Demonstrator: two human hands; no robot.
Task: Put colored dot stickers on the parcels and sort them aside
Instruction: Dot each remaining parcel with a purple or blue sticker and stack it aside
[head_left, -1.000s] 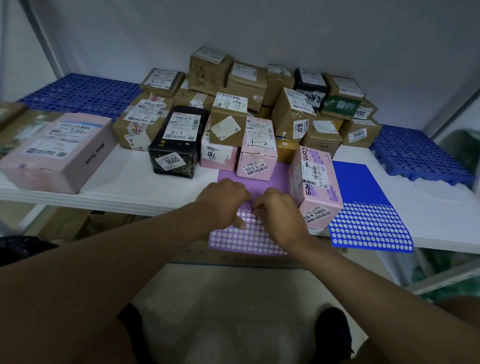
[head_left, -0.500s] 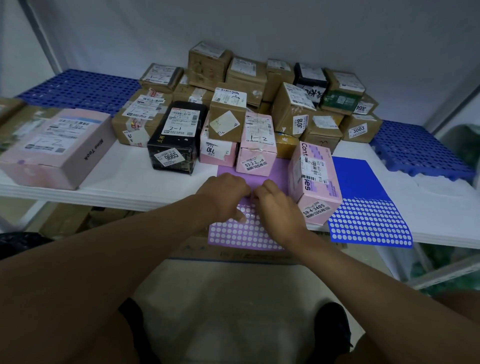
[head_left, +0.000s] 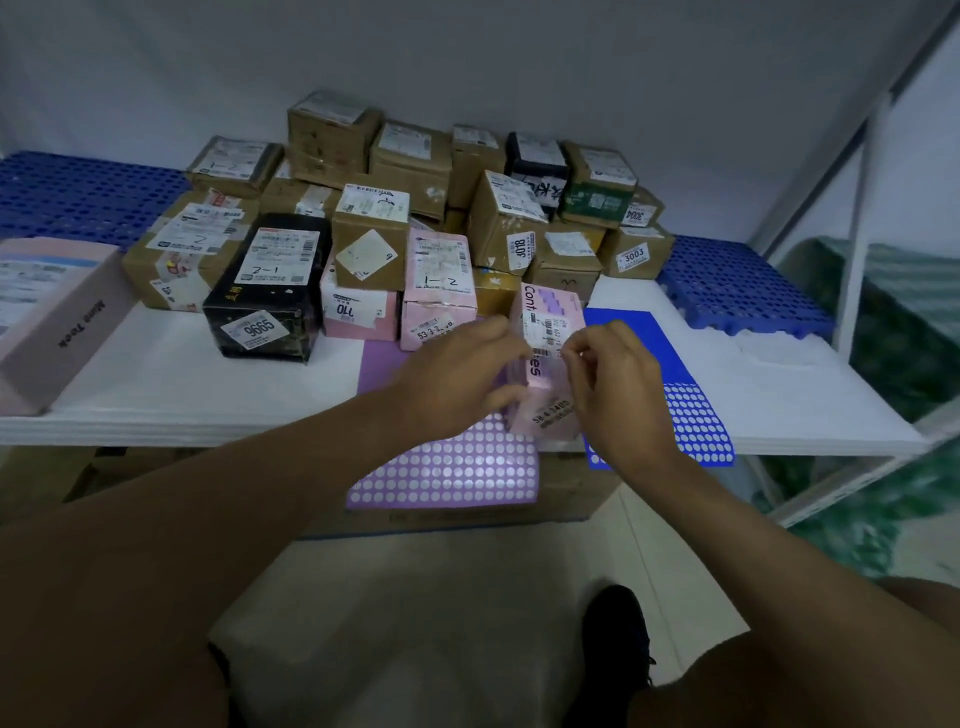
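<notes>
While the pile (head_left: 415, 208) waits unstickered, left hand (head_left: 457, 384) grips the pink box (head_left: 545, 410); right hand (head_left: 613, 384) pinches, presumably a dot.

Brown parcels (head_left: 410, 161) matt cardboard; black box (head_left: 270, 291) glossy; sticker sheet (head_left: 447, 467) paper.

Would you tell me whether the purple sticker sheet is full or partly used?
Partly used: the purple sticker sheet shows white empty circles across its near half.

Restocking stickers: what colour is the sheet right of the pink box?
Blue sticker sheet, with rows of white holes; head view.
</notes>
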